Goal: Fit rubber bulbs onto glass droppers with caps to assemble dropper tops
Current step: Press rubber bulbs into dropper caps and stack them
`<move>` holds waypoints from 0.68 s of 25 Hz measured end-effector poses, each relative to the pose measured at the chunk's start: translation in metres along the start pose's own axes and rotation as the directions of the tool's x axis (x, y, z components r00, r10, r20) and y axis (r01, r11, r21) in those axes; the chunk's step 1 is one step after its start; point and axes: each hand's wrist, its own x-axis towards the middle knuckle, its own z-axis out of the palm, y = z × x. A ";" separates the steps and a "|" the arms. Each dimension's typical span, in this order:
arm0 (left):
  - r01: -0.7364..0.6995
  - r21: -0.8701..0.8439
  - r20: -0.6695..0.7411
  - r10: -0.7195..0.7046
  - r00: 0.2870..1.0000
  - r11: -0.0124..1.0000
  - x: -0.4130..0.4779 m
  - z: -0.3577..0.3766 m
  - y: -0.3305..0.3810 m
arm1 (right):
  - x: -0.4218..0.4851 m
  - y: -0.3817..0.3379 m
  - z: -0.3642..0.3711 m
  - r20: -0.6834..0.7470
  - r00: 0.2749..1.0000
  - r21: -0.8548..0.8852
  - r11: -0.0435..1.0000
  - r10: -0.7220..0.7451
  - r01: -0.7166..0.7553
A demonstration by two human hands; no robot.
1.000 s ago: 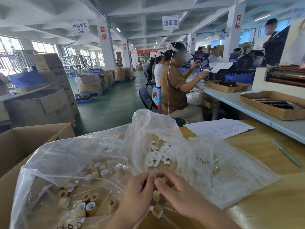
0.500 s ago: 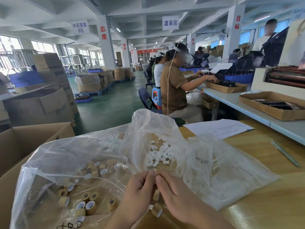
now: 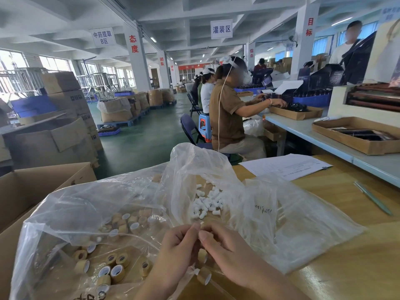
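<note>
My left hand (image 3: 175, 250) and my right hand (image 3: 225, 252) meet fingertip to fingertip low in the view, over the wooden table. Together they pinch a small white rubber bulb (image 3: 202, 223), of which only the tip shows above my fingers. A tan cap (image 3: 204, 276) lies on the table just below my hands. Behind my hands a pile of white rubber bulbs (image 3: 206, 202) lies inside a clear plastic bag (image 3: 188, 161). To the left a second clear bag (image 3: 65, 213) holds several tan caps (image 3: 112, 269) with white liners. Any glass dropper is hidden.
An open cardboard box (image 3: 32, 182) stands at the left table edge. A printed sheet (image 3: 283, 166) and a green pen (image 3: 372, 198) lie on the table (image 3: 346, 278) at right. Another person (image 3: 229, 118) sits ahead at a long bench with cardboard trays (image 3: 355, 135).
My hands have stayed together, my fingertips working at the bulb. The seated person ahead lowered both arms from a raised object to the tray on the bench.
</note>
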 end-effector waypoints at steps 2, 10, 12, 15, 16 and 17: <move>0.011 0.011 -0.067 -0.010 0.998 1.000 0.001 -0.003 -0.001 | 0.000 0.002 -0.005 -0.016 1.000 -0.066 0.998 0.002 -0.003; -0.064 0.179 -0.097 0.082 0.992 0.982 0.002 -0.012 -0.003 | 0.001 0.010 -0.019 -0.059 0.998 -0.218 0.976 -0.022 0.009; -0.077 0.175 -0.064 0.089 0.994 0.981 0.001 -0.012 -0.002 | 0.001 0.010 -0.018 -0.075 0.996 -0.224 0.974 -0.036 0.019; -0.100 0.210 -0.031 0.109 0.994 0.972 0.001 -0.011 0.002 | 0.001 0.009 -0.019 -0.081 0.995 -0.257 0.966 -0.059 0.036; -0.107 0.229 -0.027 0.117 0.993 0.968 0.001 -0.011 0.003 | 0.001 0.009 -0.020 -0.082 0.995 -0.267 0.963 -0.060 0.036; -0.116 0.243 -0.021 0.125 0.992 0.963 0.001 -0.011 0.003 | 0.001 0.010 -0.020 -0.085 0.995 -0.275 0.961 -0.058 0.033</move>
